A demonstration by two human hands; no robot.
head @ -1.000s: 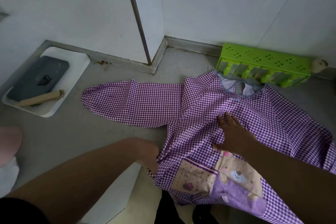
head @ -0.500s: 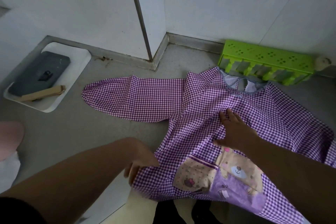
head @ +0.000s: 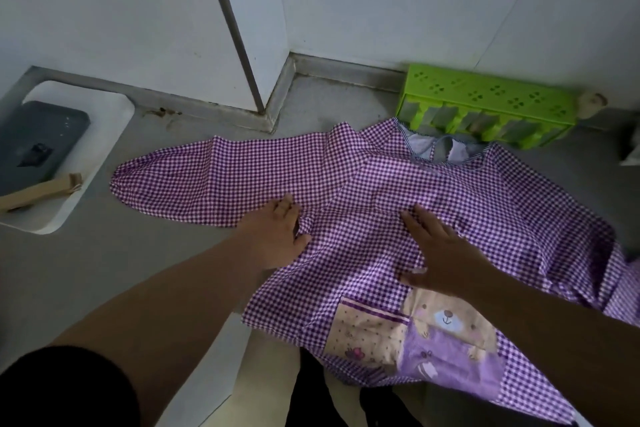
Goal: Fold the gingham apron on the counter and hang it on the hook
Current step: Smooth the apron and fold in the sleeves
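On the surface: apron lies spread flat, purple-and-white gingham, front up; its lower edge hangs over the near rim of the surface.

Landmark: apron; every place below is given from it.

Sleeve: one long sleeve stretches out from the apron's left side, flat on the grey surface, its rounded end pointing toward the tray.

Neck: neck opening at the far edge of the apron, just in front of the rack.

Pocket: patch pocket with a bear picture on the apron's near part, partly over the rim.

Left hand: left hand rests palm down where the sleeve joins the body of the apron; fingers straight and close together, pressing the cloth, gripping nothing.

Right hand: right hand lies flat on the middle of the apron, above the pocket; fingers straight and a little apart, thumb out to the side, holding nothing.

Rack: green rack stands beyond the apron's neck, against the wall.

Tray: white tray lies well left of the sleeve end, carrying a dark flat device and a tan strip.

Wall: white wall corner stands beyond the sleeve.
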